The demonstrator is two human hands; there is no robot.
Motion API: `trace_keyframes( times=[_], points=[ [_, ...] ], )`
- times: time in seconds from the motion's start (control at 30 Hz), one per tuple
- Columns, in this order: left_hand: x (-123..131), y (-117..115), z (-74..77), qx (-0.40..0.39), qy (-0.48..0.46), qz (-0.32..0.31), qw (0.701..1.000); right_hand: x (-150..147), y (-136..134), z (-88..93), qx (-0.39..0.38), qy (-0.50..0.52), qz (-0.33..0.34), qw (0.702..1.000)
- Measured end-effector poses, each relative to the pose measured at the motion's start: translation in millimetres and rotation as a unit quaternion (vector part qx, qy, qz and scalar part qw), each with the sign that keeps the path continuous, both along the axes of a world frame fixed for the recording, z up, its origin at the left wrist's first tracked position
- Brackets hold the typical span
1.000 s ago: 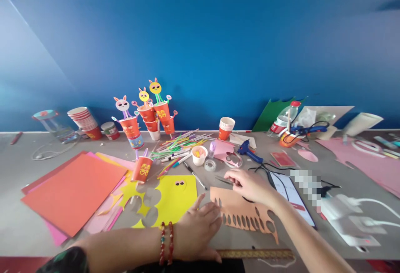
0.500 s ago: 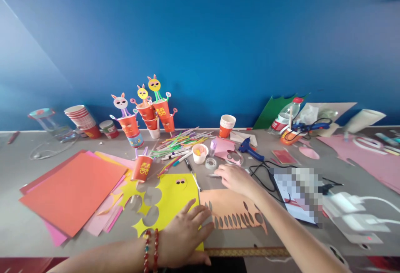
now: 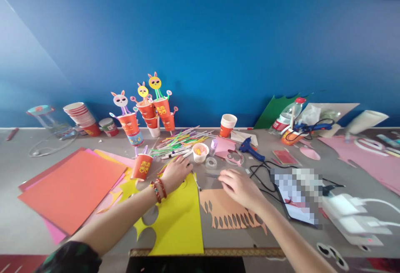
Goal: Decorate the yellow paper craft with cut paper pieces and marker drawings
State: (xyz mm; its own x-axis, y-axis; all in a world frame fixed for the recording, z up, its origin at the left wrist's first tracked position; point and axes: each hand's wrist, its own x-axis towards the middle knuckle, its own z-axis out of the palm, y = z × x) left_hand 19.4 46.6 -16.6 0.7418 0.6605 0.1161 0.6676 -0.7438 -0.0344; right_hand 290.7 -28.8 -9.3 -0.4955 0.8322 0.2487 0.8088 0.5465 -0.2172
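Note:
My left hand [image 3: 175,174], with red bead bracelets on the wrist, reaches over the top of a yellow paper sheet [image 3: 179,219]. Its fingers are bent down around the upper end of a pen [image 3: 196,181], partly hidden by them. Circles have been cut from the sheet's left side. My right hand [image 3: 239,186] is curled above an orange paper sheet [image 3: 218,204] with leaf-shaped cut-outs. Thin scissors blades [image 3: 212,176] stick out left from its fingertips; the handles are hidden. Beyond the hands are a white cup of paper bits [image 3: 200,153] and a tape roll [image 3: 211,163].
Rabbit-faced paper cup figures [image 3: 128,123] stand left, behind a red cup [image 3: 141,167] and orange paper sheets [image 3: 73,189]. Straws [image 3: 181,142] lie mid-table. Right are a blue glue gun [image 3: 251,149], black cable [image 3: 258,181], blurred phone [image 3: 295,202] and white power strip [image 3: 353,219].
My left hand has moved up and away from the yellow sheet's lower right, to the pen at its top. My right hand has shifted slightly right and down, showing more of the blades.

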Motion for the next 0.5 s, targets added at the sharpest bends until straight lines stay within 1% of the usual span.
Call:
trace_keyframes(
  times=[0.1, 0.2, 0.27, 0.33, 0.4, 0.43, 0.5],
  points=[
    [1.8, 5.1, -0.3, -0.001, 0.007, -0.005, 1.0, 2.1, -6.2, -3.4, 0.002, 0.024, 0.004, 1.0],
    [2.7, 3.9, 2.9, -0.002, 0.004, -0.019, 1.0, 3.8, -11.0, -5.8, 0.0, 0.034, 0.002, 0.999],
    [3.9, -1.1, 7.8, -0.003, -0.001, -0.032, 0.999, 3.7, -14.0, -7.0, -0.006, 0.055, -0.01, 0.998],
    [7.6, -11.0, 14.2, -0.006, -0.016, -0.041, 0.999, 0.9, -17.4, -7.7, -0.035, 0.103, -0.024, 0.994],
    [14.8, -25.1, 21.2, -0.02, -0.058, -0.051, 0.997, -5.7, -21.1, -7.6, -0.099, 0.198, -0.017, 0.975],
    [19.4, -32.9, 24.5, -0.032, -0.087, -0.061, 0.994, -10.2, -23.0, -7.1, -0.137, 0.259, -0.01, 0.956],
    [29.2, -47.7, 30.2, -0.053, -0.13, -0.078, 0.987, -19.9, -26.4, -5.0, -0.194, 0.381, -0.006, 0.904]
  ],
)
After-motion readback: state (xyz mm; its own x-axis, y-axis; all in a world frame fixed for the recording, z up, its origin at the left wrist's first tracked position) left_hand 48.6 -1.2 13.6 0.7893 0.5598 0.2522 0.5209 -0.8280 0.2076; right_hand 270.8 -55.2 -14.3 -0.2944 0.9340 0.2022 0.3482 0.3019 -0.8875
